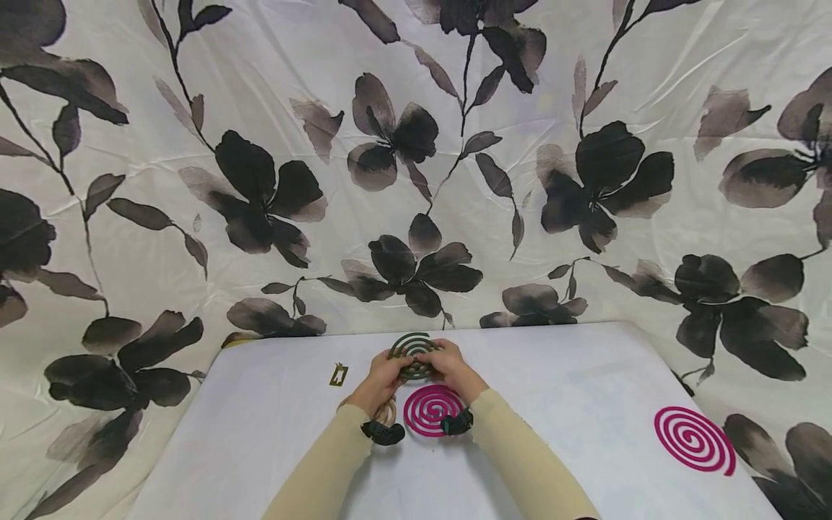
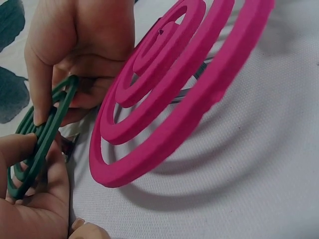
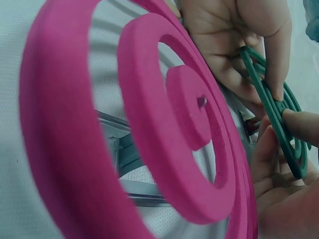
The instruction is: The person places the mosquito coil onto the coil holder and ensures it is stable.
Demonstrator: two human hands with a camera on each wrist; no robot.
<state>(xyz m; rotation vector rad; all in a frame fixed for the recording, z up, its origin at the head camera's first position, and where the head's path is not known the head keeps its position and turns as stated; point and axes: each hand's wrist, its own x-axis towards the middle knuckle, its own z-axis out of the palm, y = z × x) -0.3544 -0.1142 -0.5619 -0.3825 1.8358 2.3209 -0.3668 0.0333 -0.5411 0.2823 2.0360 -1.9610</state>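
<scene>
1. notably, the green coil (image 3: 272, 115) sits just beyond the central pink coil (image 3: 147, 114), the landmark for all places below, and is tilted in the wrist views.
2. fingers: your left hand (image 1: 383, 372) and your right hand (image 1: 451, 361) both grasp the green coil, thumbs pressed on its inner turns.
3. risk, breakage: the green coil looks thin and probably brittle; if your thumbs push unevenly, a turn may snap.
4. risk, collision: your wrists flank the central pink coil, which is raised on a silvery stand (image 3: 148, 200); a low sweep of the right wrist camera (image 1: 457, 422) could knock it loose.
5. risk, dragging: the beige coil (image 1: 390, 412), left of the central pink coil, is partly hidden by your left wrist; pulling back carelessly might shove or crack it.
6. count, coils: two pink, the central one and a far pink coil (image 1: 692, 438) well to its right; one beige; one green piece, though you cannot tell whether two coils are nested in it.
7. count, metalwork: one silvery stand under the central pink coil; one brass piece (image 1: 334, 375) beyond it to the left. a metal scrap near your fingers in the wrist views may be that piece or another; you cannot tell.
</scene>
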